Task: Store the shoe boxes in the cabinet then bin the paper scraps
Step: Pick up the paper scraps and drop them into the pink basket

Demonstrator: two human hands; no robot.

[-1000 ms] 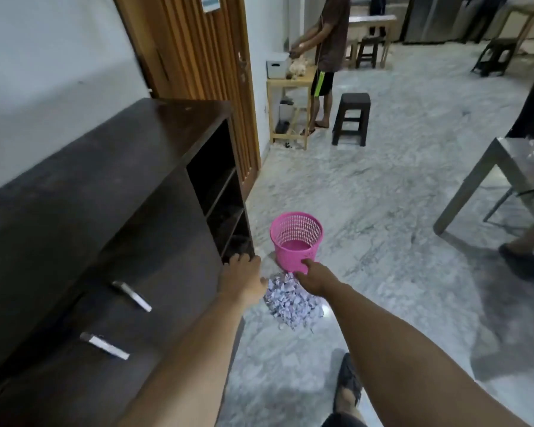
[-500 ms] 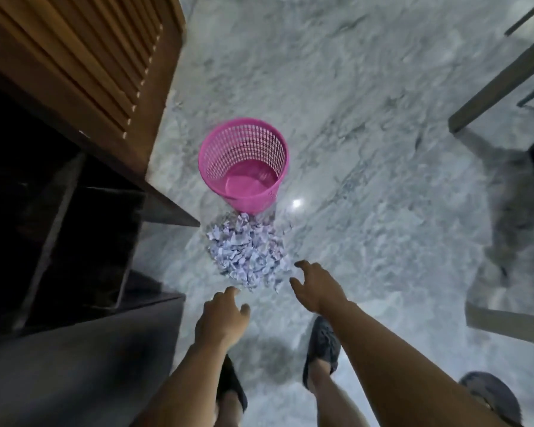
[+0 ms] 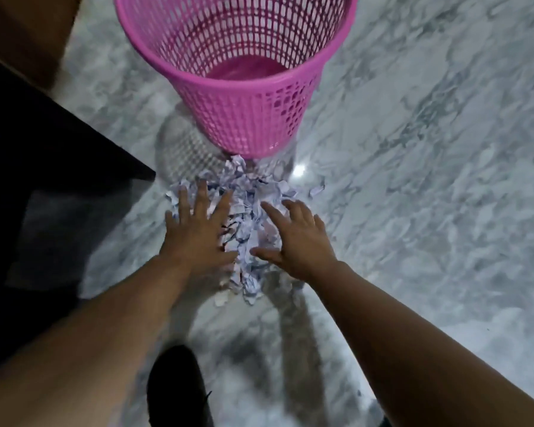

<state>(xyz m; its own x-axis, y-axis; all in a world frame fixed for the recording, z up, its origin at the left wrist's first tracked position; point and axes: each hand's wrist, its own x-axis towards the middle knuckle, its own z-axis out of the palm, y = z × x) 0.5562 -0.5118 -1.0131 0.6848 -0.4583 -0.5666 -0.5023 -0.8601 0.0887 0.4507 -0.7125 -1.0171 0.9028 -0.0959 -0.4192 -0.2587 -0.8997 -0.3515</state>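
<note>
Paper scraps [image 3: 253, 217]: a heap of torn white pieces on the marble floor [image 3: 413, 180], its far edge touching the base of the pink mesh bin [image 3: 244, 112]. The bin stands upright; its visible bottom holds no scraps. Left hand [image 3: 198, 232] and right hand [image 3: 296, 238], fingers spread, rest flat on either side of the heap. Dark cabinet [image 3: 43, 149] at left.

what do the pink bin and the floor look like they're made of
Pink bin: looks like moulded plastic, slightly glossy, with a lattice of small holes through its wall. Floor: seems to be polished marble or marble-look tile, grey veins on white and a bright light reflection beside the bin.
</note>
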